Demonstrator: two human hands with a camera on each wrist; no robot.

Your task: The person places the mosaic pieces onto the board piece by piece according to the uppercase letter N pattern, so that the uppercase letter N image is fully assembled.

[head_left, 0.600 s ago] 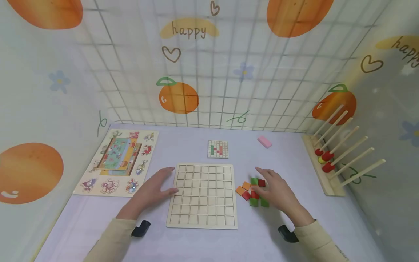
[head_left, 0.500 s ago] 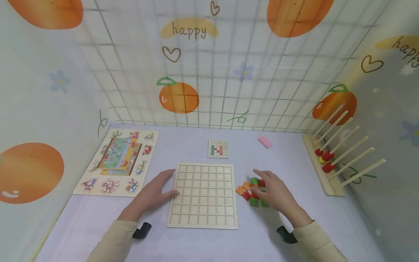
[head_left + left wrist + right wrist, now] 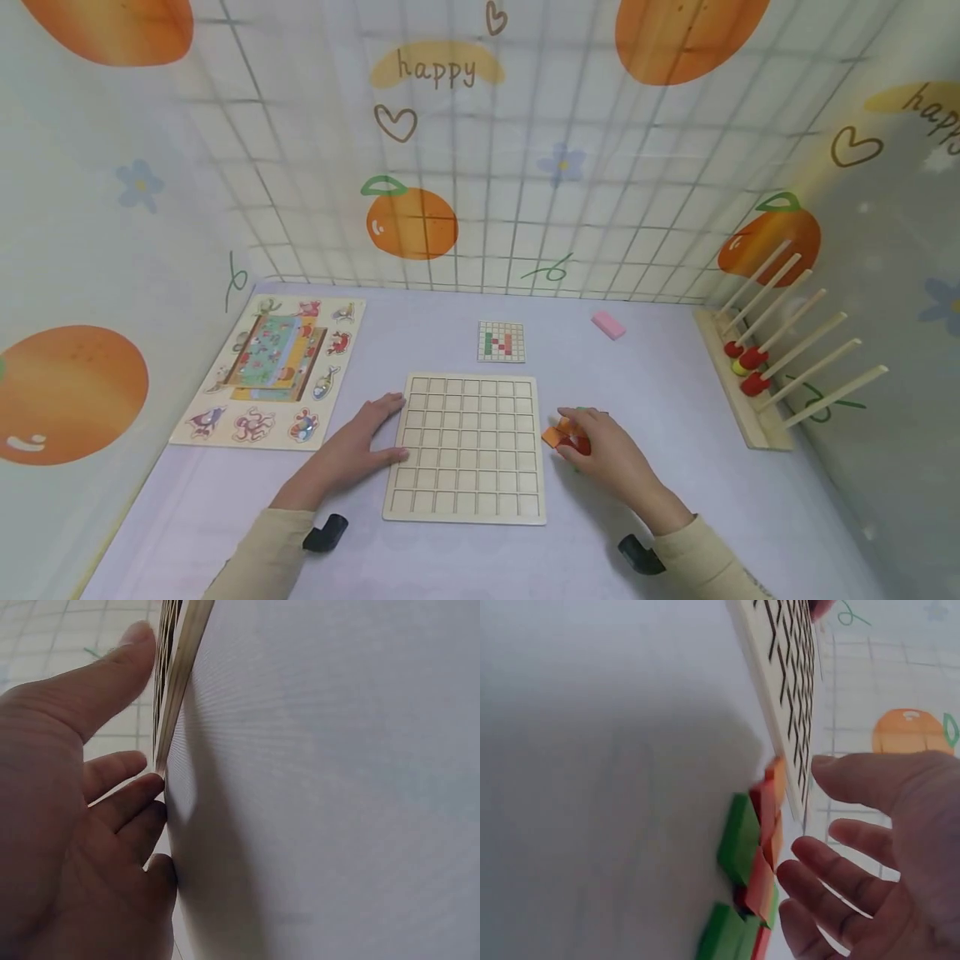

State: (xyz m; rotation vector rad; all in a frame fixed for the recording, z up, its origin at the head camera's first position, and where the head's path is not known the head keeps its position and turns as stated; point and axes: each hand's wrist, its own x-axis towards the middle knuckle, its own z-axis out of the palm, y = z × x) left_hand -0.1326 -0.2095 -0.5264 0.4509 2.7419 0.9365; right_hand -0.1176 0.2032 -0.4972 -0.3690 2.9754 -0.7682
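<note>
And here's the right hand [image 3: 606, 457] over the coloured tiles [image 3: 757, 881], clustered just beside the wooden board [image 3: 467, 448] on its right, thumb well parted from gently bent fingers and, as far as I can see, nothing in its grasp; across from it, the left hand [image 3: 351, 450] lies at the board's left edge, fingers spread, holding nothing, though I can't tell whether it's pressing; for a tidy pick, I'd say pinch one tile by opposite sides and leave its neighbours undisturbed
</note>
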